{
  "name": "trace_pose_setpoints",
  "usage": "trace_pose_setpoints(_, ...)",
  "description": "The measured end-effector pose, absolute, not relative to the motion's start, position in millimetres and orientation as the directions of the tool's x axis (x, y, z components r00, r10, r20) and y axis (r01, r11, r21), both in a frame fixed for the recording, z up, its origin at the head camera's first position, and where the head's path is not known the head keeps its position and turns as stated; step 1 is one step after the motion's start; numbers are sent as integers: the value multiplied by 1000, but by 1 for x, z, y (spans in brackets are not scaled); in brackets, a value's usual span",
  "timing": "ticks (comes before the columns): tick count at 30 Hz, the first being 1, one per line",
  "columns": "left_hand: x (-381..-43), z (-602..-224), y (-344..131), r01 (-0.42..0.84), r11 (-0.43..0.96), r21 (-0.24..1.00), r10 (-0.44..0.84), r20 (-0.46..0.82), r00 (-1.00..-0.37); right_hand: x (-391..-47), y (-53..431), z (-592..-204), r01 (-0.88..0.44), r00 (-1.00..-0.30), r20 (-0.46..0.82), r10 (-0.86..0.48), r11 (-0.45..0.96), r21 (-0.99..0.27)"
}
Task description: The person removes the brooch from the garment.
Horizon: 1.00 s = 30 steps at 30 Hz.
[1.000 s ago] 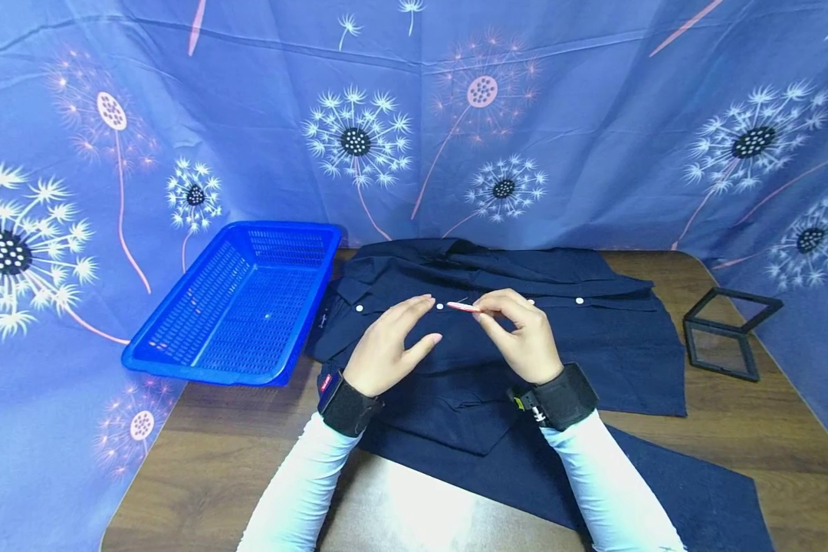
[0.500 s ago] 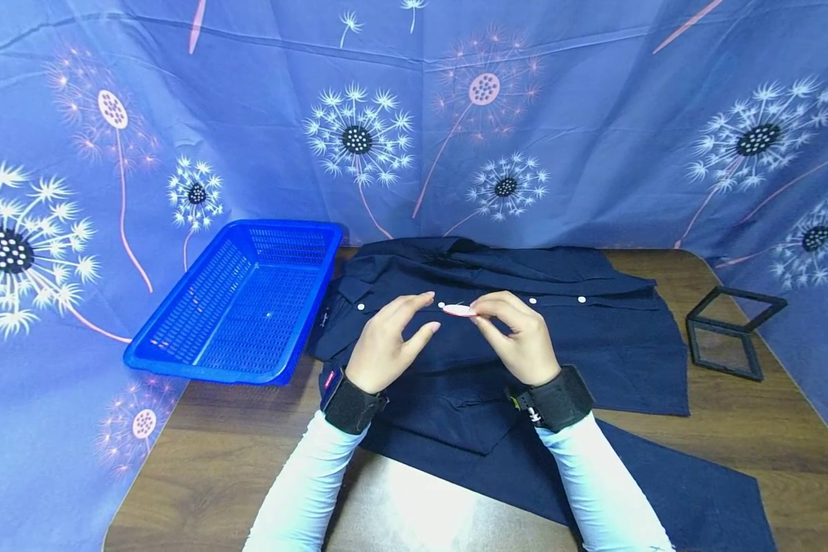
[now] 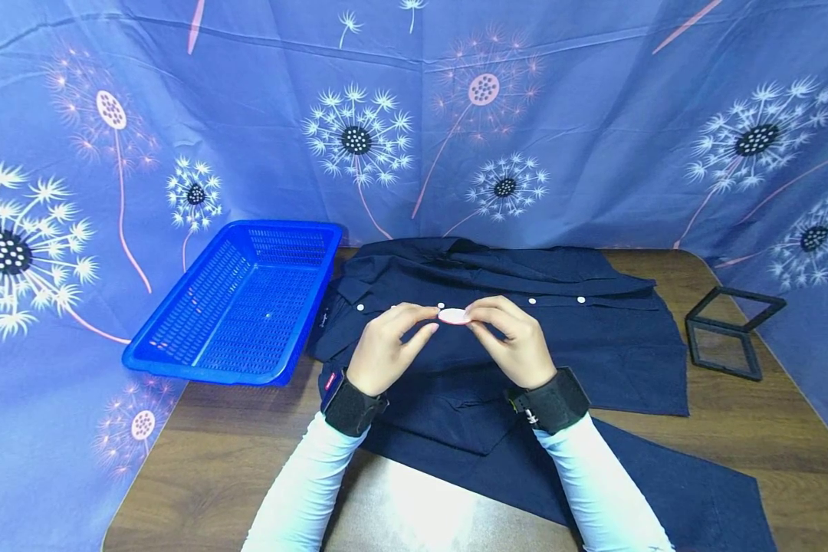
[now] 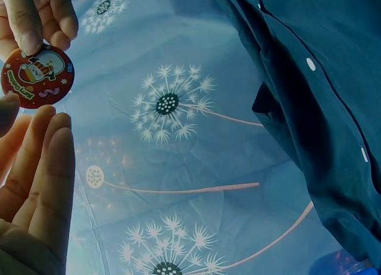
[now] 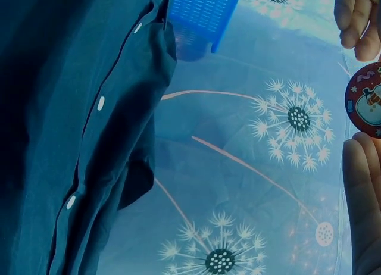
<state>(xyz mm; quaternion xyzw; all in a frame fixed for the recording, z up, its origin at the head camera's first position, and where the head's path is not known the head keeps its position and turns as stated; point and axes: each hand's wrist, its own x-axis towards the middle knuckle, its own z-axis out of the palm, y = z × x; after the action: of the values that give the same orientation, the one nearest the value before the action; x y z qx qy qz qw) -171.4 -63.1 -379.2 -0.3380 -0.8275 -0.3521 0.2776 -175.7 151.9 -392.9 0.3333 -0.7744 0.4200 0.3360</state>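
Note:
A round pin badge [image 3: 453,316] is held above a dark navy button-up shirt [image 3: 455,383]. Its red face with a snowman print shows on the badge [image 4: 38,78] in the left wrist view, and part of the badge [image 5: 368,102] in the right wrist view. My right hand [image 3: 517,341] pinches its right edge between thumb and fingers. At the opposite edge, my left hand [image 3: 382,349] pinches it with thumb and fingertips. The shirt lies spread out below both hands, with several white buttons along its front strip.
A blue perforated plastic basket [image 3: 248,314] stands left of the shirt. On the right is a black hinged frame [image 3: 724,333] with see-through panes, standing part open. The wooden table [image 3: 200,460] ends at a blue dandelion-print curtain [image 3: 421,115].
My left fingertips have come in to the badge and now pinch its left edge. The badge has turned in my right hand, from nearly edge-on to showing its pale side, and has lowered slightly.

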Motion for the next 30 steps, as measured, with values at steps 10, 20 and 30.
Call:
trace_pose_setpoints(10,-171,-379,-64,767,504,397,372,702,-607,-173,148,-395,-834,-494,832,-254,410,-370)
trace_pose_setpoints(20,-173,-381,-64,730,446,518,335,660,-672,-172,148,-394,-846,-464,848,-256,410,-340)
trace_pose_setpoints(30,-170,-382,-61,512,363,779,258,444,-858,-172,146,-393,-866,-430,860,-274,393,-307)
